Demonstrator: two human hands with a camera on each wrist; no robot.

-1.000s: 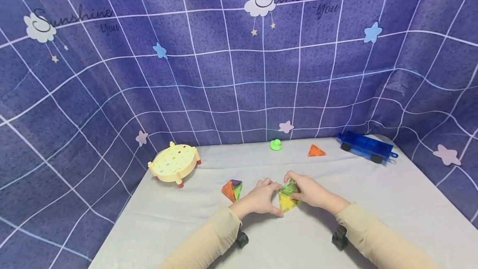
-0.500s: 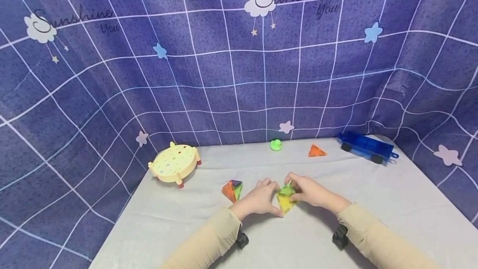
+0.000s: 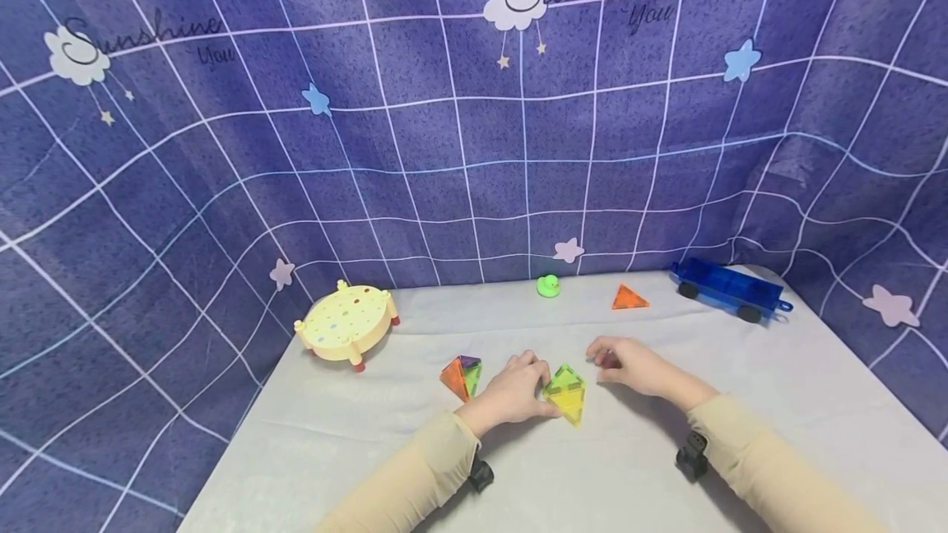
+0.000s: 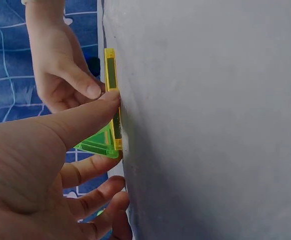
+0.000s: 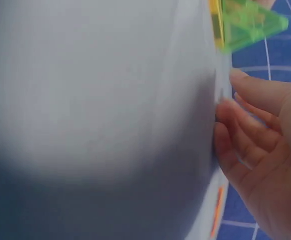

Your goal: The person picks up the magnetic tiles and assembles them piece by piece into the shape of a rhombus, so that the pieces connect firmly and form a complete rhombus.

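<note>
A yellow triangular magnetic tile (image 3: 569,404) and a green one (image 3: 564,376) stand joined as a small slanted form at the middle of the table. My left hand (image 3: 511,391) pinches this piece from the left. In the left wrist view the thumb presses the edge of the yellow tile (image 4: 111,72), and the index finger lies at the green tile (image 4: 96,142). My right hand (image 3: 638,367) is apart from the piece, to its right. Its fingers are loosely bent with nothing between them in the right wrist view, below the green tile (image 5: 250,26).
Left of my left hand sits another joined tile piece (image 3: 453,378) in orange, purple and green. Farther back are a green toy duck (image 3: 548,286), an orange triangular tile (image 3: 629,298) and a blue wheeled toy wagon (image 3: 729,288). A round, pale yellow toy with short legs (image 3: 346,322) is at left.
My right hand has let go of the yellow and green tile piece and moved right. The piece has shifted slightly left, and my left hand now holds it alone.
</note>
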